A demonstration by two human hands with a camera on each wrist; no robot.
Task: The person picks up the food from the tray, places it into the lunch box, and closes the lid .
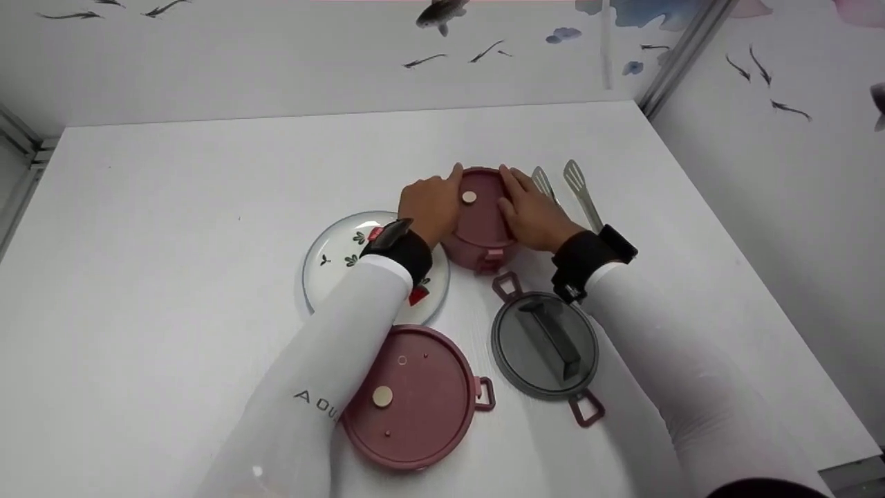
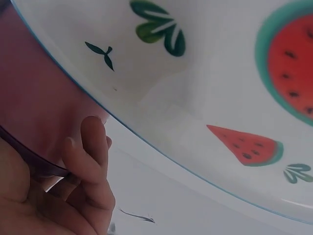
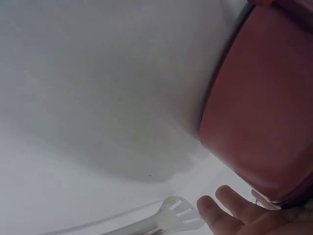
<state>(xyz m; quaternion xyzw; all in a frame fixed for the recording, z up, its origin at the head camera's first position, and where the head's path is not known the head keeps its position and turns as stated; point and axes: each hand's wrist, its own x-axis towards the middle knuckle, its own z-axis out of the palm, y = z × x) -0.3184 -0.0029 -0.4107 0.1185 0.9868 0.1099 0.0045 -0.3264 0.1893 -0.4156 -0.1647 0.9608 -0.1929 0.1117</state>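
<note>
A dark red lidded pot (image 1: 487, 207) with a pale round knob on its lid stands between both hands near the middle of the table. My left hand (image 1: 430, 207) grips its left edge, thumb along the lid's rim; in the left wrist view bent fingers (image 2: 95, 161) lie against the pot's side. On the opposite side, my right hand (image 1: 539, 214) rests on the lid's edge. Some of its fingers (image 3: 234, 203) stretch out past the rim in the right wrist view. A white plate (image 1: 332, 259) with watermelon pictures lies partly under the left forearm.
Nearer the body sit a larger red lidded pot (image 1: 422, 408) and a small pan (image 1: 525, 346) with a grey lid and two loop handles. Two slotted turners (image 1: 581, 187) lie beyond the right hand. White walls (image 1: 276, 62) border the table's back and right.
</note>
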